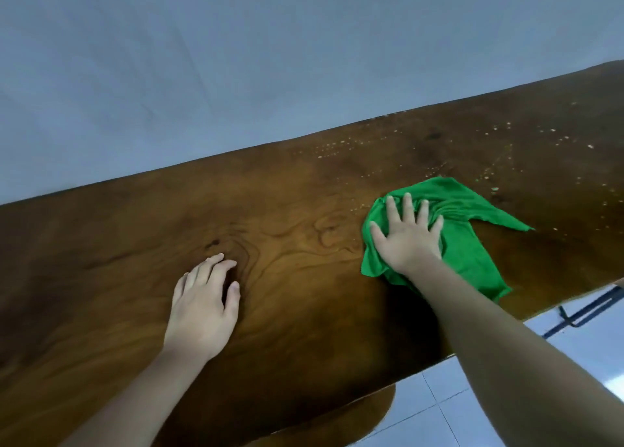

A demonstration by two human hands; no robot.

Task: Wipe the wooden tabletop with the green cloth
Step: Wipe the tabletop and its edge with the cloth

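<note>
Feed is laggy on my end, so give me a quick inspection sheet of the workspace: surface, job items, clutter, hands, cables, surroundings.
Surface: wooden tabletop, dark and glossy; pale specks scattered over its far right part.
Job's things: green cloth, crumpled, lying on the tabletop near its right end.
Clutter: nothing seen besides the specks.
Hands: right hand pressed flat on the cloth, fingers spread; left hand resting bare on the wood, holding nothing.
Cables: nothing seen.
Surroundings: plain grey-blue wall behind the table; pale tiled floor below its near edge; dark metal frame at lower right.
</note>
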